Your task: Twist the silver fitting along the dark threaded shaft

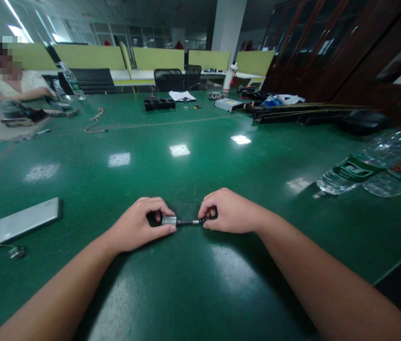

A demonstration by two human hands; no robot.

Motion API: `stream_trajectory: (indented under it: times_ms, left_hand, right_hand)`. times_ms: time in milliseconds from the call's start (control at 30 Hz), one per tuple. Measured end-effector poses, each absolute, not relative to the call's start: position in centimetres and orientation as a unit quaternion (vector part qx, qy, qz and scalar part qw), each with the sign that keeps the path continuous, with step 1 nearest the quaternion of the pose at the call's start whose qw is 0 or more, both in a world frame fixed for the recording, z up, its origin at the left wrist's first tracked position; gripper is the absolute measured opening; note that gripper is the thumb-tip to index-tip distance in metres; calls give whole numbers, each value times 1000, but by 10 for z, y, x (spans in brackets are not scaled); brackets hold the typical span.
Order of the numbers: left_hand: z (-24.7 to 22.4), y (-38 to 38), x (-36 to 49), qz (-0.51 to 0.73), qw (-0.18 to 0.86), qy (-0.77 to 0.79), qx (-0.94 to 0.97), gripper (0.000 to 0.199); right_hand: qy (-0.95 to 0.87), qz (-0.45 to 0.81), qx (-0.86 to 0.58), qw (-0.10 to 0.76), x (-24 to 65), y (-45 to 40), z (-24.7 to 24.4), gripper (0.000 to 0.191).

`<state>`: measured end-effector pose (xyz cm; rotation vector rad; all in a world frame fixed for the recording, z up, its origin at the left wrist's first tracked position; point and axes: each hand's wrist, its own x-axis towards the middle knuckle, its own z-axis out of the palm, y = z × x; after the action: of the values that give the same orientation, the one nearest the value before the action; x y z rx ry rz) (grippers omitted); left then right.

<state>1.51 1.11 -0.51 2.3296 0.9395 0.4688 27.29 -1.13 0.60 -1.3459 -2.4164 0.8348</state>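
Note:
Near the front middle of the green table (pixel 143 175), my left hand (pixel 143 222) pinches a short silver cylinder, like a small motor (pixel 169 220), between thumb and fingers. A thin dark shaft (pixel 186 222) runs from the cylinder to the right, lying level. At its far end is a black ridged piece (pixel 203 220), which my right hand (pixel 223 213) grips between thumb and curled fingertips. The two hands face each other, a short gap apart, with the shaft bridging them. Part of the ridged end is hidden by the right fingers.
To the left lies a white power bank (pixel 26 221) with a cable, beside a small metal part (pixel 17 252). Clear water bottles (pixel 356 166) stand at right. Farther back are a black tray (pixel 159 103), papers (pixel 182 96) and long dark strips (pixel 292 112). A person (pixel 12 85) sits at far left.

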Motion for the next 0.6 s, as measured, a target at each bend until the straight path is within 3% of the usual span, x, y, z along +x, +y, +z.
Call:
stream_trajectory:
  times_ms: [600]
  left_hand:
    - [-2,9,16,178,286,361,870,20]
  right_hand:
    - [-809,322,-460,174,267,-13,0,20]
